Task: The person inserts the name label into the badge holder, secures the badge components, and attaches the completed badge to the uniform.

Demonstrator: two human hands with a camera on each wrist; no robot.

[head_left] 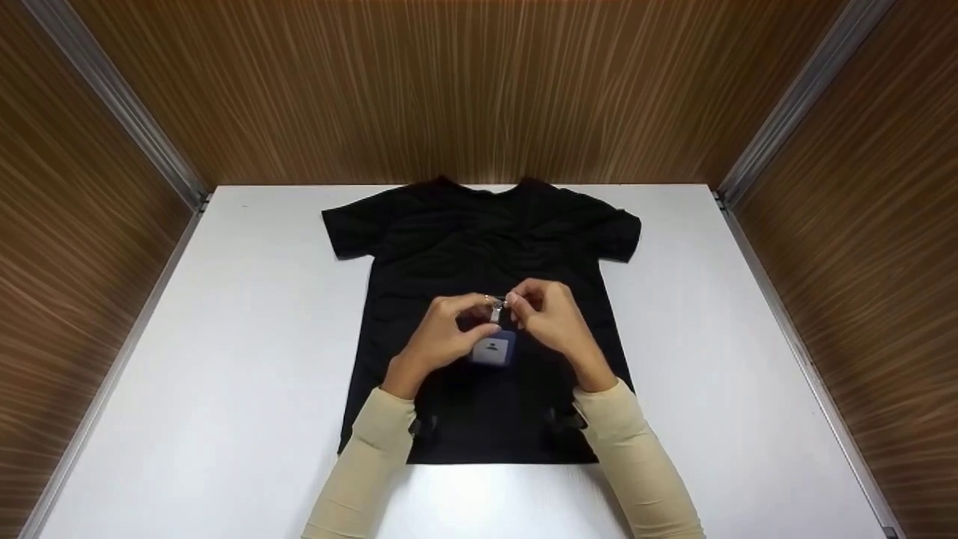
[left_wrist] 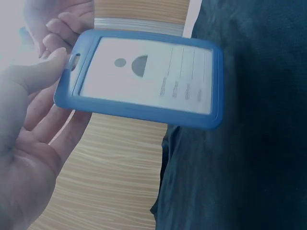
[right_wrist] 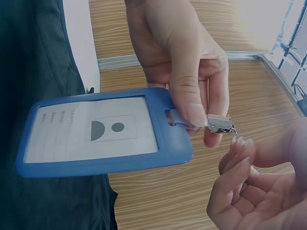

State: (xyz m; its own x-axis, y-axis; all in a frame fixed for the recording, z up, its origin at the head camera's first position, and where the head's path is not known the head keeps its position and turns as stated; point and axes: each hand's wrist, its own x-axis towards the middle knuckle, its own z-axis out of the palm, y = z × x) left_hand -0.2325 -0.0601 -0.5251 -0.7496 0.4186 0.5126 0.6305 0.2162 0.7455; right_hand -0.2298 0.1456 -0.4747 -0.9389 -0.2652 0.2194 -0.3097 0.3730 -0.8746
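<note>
A blue ID badge holder (right_wrist: 175, 143) with a printed card (left_wrist: 148, 72) hangs over a black T-shirt (head_left: 486, 427). My left hand (head_left: 441, 333) grips its slotted end, the thumb pressing on the clear strap (right_wrist: 178, 117) that runs through the slot. At the strap's outer end is a silver metal clip (right_wrist: 220, 123), close to the left fingers. With thumb and fingertips, my right hand (right_wrist: 264, 182) pinches the small linked metal piece (right_wrist: 234, 132) at the end of that clip. What lies inside the right fingertips is hidden.
The T-shirt lies spread out flat on a white table (head_left: 209, 359), collar toward the back. Wood-grain panels (head_left: 479, 90) stand behind and on both sides, with metal rails (head_left: 808, 97) at the corners.
</note>
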